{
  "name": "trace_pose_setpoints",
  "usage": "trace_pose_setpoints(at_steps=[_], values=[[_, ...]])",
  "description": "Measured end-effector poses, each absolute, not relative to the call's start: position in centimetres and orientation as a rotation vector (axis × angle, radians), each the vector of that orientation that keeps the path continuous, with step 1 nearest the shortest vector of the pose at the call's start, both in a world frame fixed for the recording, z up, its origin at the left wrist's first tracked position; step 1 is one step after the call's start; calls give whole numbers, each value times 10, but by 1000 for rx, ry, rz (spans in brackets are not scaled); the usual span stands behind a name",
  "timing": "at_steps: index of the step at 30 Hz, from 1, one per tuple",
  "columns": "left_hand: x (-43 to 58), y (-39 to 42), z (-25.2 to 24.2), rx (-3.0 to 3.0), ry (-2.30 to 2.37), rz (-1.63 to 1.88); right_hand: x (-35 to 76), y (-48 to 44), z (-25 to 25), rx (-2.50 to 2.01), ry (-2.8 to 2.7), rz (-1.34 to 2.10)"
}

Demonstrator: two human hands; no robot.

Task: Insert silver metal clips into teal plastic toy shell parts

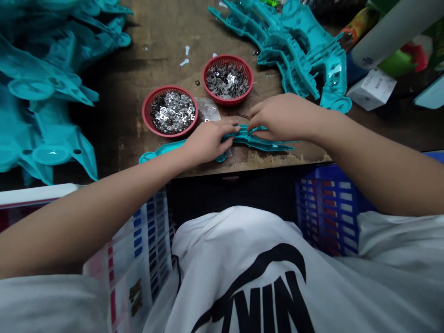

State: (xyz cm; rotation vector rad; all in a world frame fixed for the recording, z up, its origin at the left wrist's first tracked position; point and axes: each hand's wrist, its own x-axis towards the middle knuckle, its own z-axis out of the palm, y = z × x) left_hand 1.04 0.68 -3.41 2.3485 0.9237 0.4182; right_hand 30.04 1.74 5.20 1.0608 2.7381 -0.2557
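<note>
A long turquoise plastic part (263, 144) lies along the table's near edge, its ribbed side up. My left hand (210, 138) is closed on its middle, thumb on the near side and fingers over the top. Bent over the part's right half, my right hand (277, 116) has its fingertips pinched down at the ribs; whatever they hold is hidden. Just beyond the hands stand two red baskets, the left one (145, 116) heaped with small shiny metal pieces, the right one (250, 74) with small darker metal pieces. A clear plastic bag (208, 109) lies between them.
Turquoise parts are piled at the left (52, 106) and back right (298, 51). A white box (373, 89) and a pale cylinder (391, 39) stand at the right. Below the table edge are a blue crate (326, 203) and a white crate (128, 259).
</note>
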Motion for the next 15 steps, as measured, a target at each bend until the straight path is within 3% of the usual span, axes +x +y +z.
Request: trace_pose_setpoints(at_steps=[7, 15], values=[[8, 6, -38, 2372, 973, 414, 299, 18, 48, 1043, 2693, -280], [6, 5, -38, 2399, 976, 393, 267, 2, 86, 1025, 2309, -92]])
